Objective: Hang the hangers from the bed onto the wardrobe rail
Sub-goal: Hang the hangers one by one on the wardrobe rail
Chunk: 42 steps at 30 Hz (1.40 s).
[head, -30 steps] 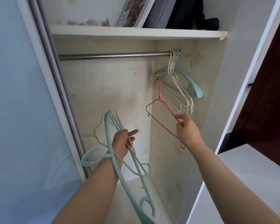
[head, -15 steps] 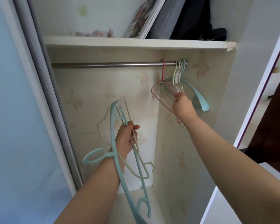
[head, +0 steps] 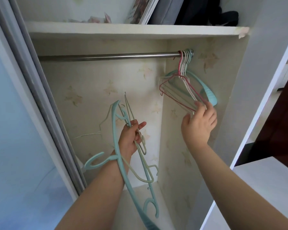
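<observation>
Left hand (head: 130, 138), lower centre, grips a bunch of teal plastic and pale wire hangers (head: 116, 146). Right hand (head: 199, 125), fingers relaxed, touches the red wire hanger (head: 179, 90) hooked on the steel wardrobe rail (head: 106, 57), upper right.

The long teal plastic hanger (head: 118, 163) in the left hand (head: 129, 138) was cut off by the bottom edge at 6 o'clock, so its lower end did not show. The left end of the steel wardrobe rail (head: 106, 57), at 9 o'clock, was hidden behind the grey sliding door frame (head: 45, 103). The pale wire hangers (head: 184, 90) on the rail overlapped too much to count. The fingertips of the right hand (head: 199, 123) were behind these wires, and if they pinched one could not be told. The books and dark bags on the white top shelf (head: 123, 30) were cut off at 12 o'clock.
</observation>
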Available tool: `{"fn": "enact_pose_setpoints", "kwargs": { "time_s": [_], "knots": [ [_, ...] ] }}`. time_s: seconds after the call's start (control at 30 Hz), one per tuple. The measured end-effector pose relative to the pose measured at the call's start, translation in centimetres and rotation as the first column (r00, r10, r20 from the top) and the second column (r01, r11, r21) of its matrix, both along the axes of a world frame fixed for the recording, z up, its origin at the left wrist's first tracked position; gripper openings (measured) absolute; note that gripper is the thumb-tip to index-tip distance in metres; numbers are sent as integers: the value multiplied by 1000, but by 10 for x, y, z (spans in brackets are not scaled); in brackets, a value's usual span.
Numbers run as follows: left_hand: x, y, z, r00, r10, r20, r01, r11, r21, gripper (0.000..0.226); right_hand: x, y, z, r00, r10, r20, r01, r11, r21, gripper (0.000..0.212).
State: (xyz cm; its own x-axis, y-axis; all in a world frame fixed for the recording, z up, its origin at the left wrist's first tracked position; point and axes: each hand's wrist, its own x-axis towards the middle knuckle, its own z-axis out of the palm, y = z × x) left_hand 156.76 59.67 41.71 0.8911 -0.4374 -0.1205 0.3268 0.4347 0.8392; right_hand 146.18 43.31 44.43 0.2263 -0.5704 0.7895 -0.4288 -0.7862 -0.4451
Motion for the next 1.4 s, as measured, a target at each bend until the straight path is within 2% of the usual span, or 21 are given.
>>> {"fn": "enact_pose_setpoints", "kwargs": {
  "time_s": [0.1, 0.17, 0.23, 0.3, 0.33, 0.37, 0.4, 0.43, 0.47, 0.5, 0.53, 0.63, 0.7, 0.83, 0.93, 1.0, 1.03, 1.1, 1.17, 1.27, 1.4],
  "knots": [
    [-2, -2, -5, 1000, -14, -3, 14, 1000, 15, 15, -7, 23, -22, 998, 29, -48, -31, 999, -36, 43],
    [-5, -4, -7, 1000, -21, -3, 21, 999, 30, 12, -9, 33, -31, 999, 18, -46, -17, 1000, 19, 43],
    [-6, -5, -8, 1000, -24, -3, 24, 999, 33, 9, -14, 41, -35, 998, 63, 0, -63, 990, 124, 41],
    [-8, -5, -9, 1000, -30, 6, 30, 999, 45, 7, -22, 50, -33, 973, 227, 32, -223, 905, 364, 37],
    [-9, -5, -9, 999, -35, 13, 34, 998, 56, 8, -25, 55, -30, 935, 353, 25, -303, 763, 571, 43],
    [-10, -5, -10, 999, -42, 19, 41, 997, 64, 11, -28, 59, -24, 865, 502, 17, -324, 533, 782, 53],
    [-12, -5, -10, 998, -52, 25, 50, 996, 68, 14, -30, 63, -18, 764, 643, 45, -270, 255, 929, 65],
    [-14, -5, -10, 998, -60, 33, 58, 996, 72, 17, -31, 66, -14, 663, 736, 133, -194, -2, 981, 72],
    [-17, -5, -10, 997, -67, 43, 64, 995, 76, 20, -31, 68, -13, 588, 770, 249, -152, -197, 969, 73],
    [-18, -4, -10, 996, -69, 54, 65, 995, 82, 22, -30, 69, -14, 547, 766, 336, -139, -313, 939, 72],
    [-19, -4, -10, 995, -72, 65, 66, 994, 89, 23, -29, 71, -15, 538, 752, 381, -137, -368, 920, 73],
    [-17, 2, -9, 993, -79, 88, 67, 989, 131, 19, -26, 74, -24, 628, 637, 446, -198, -424, 884, 55],
    [-14, 7, -11, 995, -40, 94, 23, 985, 172, 18, -26, 71, -30, 673, 572, 470, -298, -372, 879, 43],
    [-6, 18, -20, 998, 45, 38, -51, 981, 185, 33, -29, 58, -27, 682, 628, 376, -393, -119, 912, 42],
    [-1, 25, -24, 997, 78, -14, -75, 986, 149, 39, -26, 46, -16, 703, 661, 260, -397, 61, 916, 60],
    [2, 28, -25, 993, 107, -40, -99, 980, 173, 42, -22, 42, -11, 713, 698, 66, -344, 267, 900, 76],
    [5, 30, -26, 990, 129, -54, -116, 972, 204, 43, -21, 40, -11, 703, 707, -75, -313, 402, 861, 84],
    [12, 34, -30, 978, 187, -89, -158, 951, 266, 45, -17, 36, -14, 645, 644, -412, -260, 691, 675, 93],
    [19, 38, -33, 963, 233, -136, -186, 937, 295, 46, -16, 36, -15, 564, 493, -662, -240, 865, 441, 97],
    [24, 42, -35, 953, 232, -197, -175, 947, 267, 49, -13, 38, -10, 529, 291, -797, -233, 953, 193, 97],
    [26, 37, -22, 945, 202, -255, -168, 974, 150, 55, -10, 30, 5, 641, 138, -755, -189, 982, 19, 96]
  ]
}}
